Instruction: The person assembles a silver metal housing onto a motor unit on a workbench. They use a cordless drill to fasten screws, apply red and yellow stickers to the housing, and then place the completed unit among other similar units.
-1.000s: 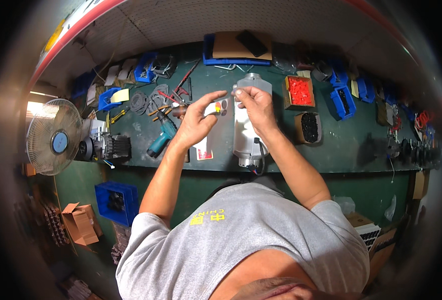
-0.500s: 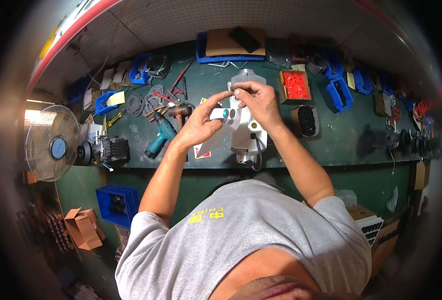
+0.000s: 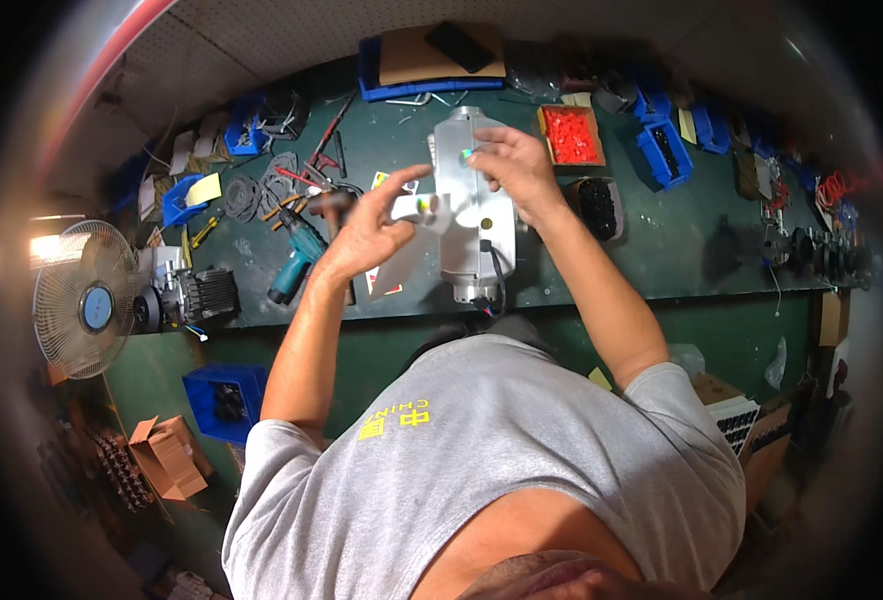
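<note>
A silver-grey metal unit [image 3: 467, 235] with round ends lies lengthwise on the green bench in front of me; a black cable runs along its near end. My left hand [image 3: 374, 222], at the unit's left side, holds a white sheet of round shiny stickers [image 3: 424, 204], its index finger stretched out. The sheet is blurred and its lower part hangs toward the bench. Above the far right part of the unit, my right hand [image 3: 522, 172] pinches a small shiny round sticker [image 3: 468, 157] at its fingertips.
Left of the unit lie a teal power drill [image 3: 300, 262], a hammer [image 3: 332, 204] and grey cable coils [image 3: 280, 172]. A fan [image 3: 97, 307] and a motor [image 3: 207, 293] stand farther left. Boxes of red parts [image 3: 573, 136] and black parts [image 3: 598, 208] sit at right.
My hands have come apart; the right has moved away from the left fingertips with a small shiny sticker. The sticker sheet has tilted. The whole view has shifted slightly.
</note>
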